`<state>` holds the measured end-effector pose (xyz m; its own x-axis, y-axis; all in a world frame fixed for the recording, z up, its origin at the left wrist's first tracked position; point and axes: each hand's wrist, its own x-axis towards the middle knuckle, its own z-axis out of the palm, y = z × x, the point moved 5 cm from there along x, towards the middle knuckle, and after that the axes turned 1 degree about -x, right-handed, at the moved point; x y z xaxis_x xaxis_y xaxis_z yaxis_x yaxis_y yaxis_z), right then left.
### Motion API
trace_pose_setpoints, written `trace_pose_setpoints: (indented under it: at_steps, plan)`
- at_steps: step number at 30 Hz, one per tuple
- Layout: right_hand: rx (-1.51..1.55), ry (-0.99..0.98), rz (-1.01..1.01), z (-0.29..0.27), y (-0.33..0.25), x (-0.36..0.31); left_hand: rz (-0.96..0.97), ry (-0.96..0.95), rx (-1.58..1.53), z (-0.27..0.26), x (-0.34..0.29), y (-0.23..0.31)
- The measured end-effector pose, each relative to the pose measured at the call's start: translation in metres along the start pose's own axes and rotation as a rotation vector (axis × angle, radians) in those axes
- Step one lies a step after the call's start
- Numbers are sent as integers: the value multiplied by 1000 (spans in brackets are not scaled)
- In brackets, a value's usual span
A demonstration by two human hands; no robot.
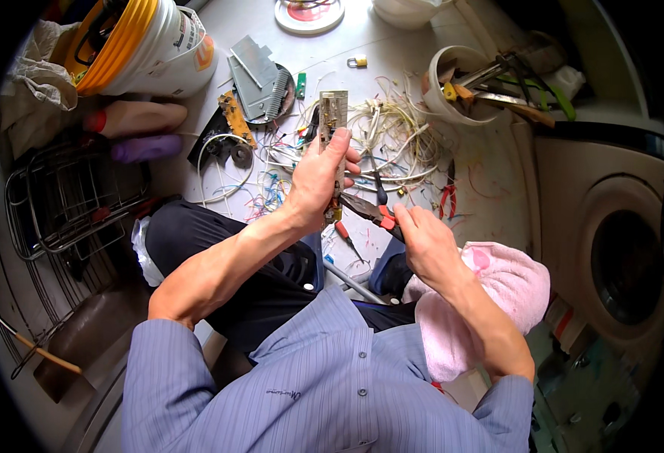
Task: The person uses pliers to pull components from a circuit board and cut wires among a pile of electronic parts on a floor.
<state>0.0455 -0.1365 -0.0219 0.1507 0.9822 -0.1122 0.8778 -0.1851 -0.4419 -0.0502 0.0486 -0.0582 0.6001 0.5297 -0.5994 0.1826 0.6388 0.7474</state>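
Note:
My left hand (317, 181) is closed around a long, narrow panel (333, 106) with small metal parts along it, held upright in front of me. The panel's exact kind is unclear. In my right hand (427, 240) is a pair of pliers (364, 208) with red-and-black handles. Its dark jaws meet the lower part of the panel, just below my left hand; what lies between them is too small to tell. Below the panel, a red-handled screwdriver (345, 231) lies on the floor. A pink towel (509, 291) is draped over my right thigh.
Tangled wires (404, 143) spread across the floor beyond my hands. Red-handled cutters (450, 192) and a padlock (357, 62) lie there too. Around stand a white bucket (170, 57), a tub of tools (431, 83), a wire rack (38, 204) and a front-loading washing machine (573, 204).

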Motion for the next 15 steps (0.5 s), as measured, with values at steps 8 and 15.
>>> trace_pose_setpoints:
  at_steps: [8, 15]
  plan:
    - [136, 13, 74, 15, 0, -10, -12, -103, 0, 3, -2, -6]
    - [336, -98, 207, 24, -8, -15, -4, -93, -1, -5, -1, -14]
